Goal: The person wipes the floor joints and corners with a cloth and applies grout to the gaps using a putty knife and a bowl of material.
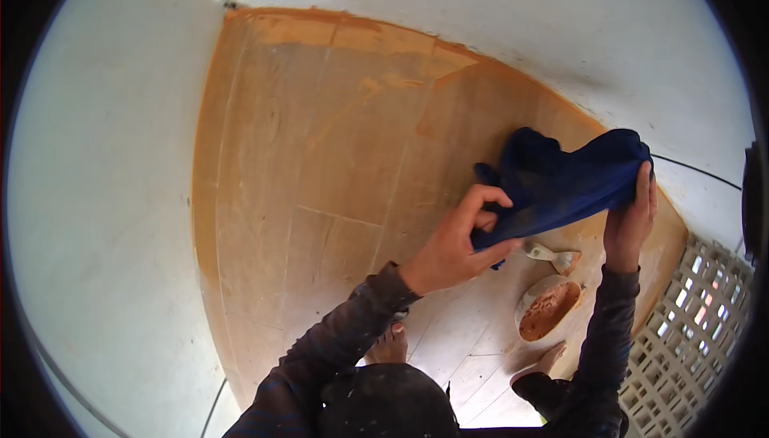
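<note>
A dark blue cloth [565,186] stretches between my two hands above the tiled floor. My left hand [467,244] grips its near left end, with the fingers curled and the thumb under the edge. At the far right end, my right hand [633,218] holds the cloth with fingers laid up along its side. Folds of the fabric bunch up and hang beyond my left hand. Below the cloth, a putty knife [553,257] with a pale handle and a smeared blade lies on the floor. Beside it stands a white bowl [522,310] with orange-brown paste [550,311] inside.
Wood-look floor tiles [344,166] carry orange smears along the wall edges and far corner. White walls rise at the left [104,174] and far side [561,22]. A pale lattice block screen [681,334] stands at the lower right. My bare feet [388,344] are near the bowl.
</note>
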`<control>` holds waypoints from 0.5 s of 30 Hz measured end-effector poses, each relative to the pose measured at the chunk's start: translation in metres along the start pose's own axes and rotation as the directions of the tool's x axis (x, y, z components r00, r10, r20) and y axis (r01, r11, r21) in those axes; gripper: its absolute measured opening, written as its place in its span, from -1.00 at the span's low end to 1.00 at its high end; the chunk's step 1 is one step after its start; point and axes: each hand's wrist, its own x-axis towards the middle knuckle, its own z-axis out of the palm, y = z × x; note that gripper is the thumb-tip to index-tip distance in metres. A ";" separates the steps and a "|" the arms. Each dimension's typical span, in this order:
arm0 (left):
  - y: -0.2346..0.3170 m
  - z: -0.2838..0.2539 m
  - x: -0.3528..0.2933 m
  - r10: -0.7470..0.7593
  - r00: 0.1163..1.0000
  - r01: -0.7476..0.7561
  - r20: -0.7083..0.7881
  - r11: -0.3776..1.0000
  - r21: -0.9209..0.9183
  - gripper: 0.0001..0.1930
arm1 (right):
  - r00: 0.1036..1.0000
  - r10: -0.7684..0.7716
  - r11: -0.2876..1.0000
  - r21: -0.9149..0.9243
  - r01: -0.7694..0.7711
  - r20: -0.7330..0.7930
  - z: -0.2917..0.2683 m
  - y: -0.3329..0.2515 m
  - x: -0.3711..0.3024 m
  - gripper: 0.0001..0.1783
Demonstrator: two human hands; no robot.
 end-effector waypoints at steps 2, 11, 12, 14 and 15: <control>0.009 -0.002 -0.002 0.072 0.997 -0.072 0.025 0.997 -0.021 -0.45 | 0.997 0.070 0.991 0.111 -0.068 -0.013 -0.007 -0.024 -0.017 -0.61; 0.047 -0.010 -0.010 0.027 0.995 -0.079 0.094 0.788 0.611 -0.78 | 0.798 -0.298 0.475 -0.644 0.600 0.524 0.041 -0.021 0.017 -0.60; 0.050 -0.003 -0.010 0.006 0.995 -0.070 0.104 0.775 0.628 -0.78 | 0.885 -0.161 0.579 -0.685 0.443 0.437 0.046 -0.016 0.025 -0.61; 0.064 0.006 -0.002 0.366 0.922 -0.353 0.127 0.658 0.665 -0.77 | 0.937 -0.039 0.664 -0.691 0.284 0.348 0.048 -0.024 0.031 -0.61; 0.072 0.008 0.003 0.386 0.915 -0.360 0.117 0.651 0.668 -0.77 | 0.951 0.057 0.787 -0.600 0.144 0.303 0.046 -0.033 0.033 -0.62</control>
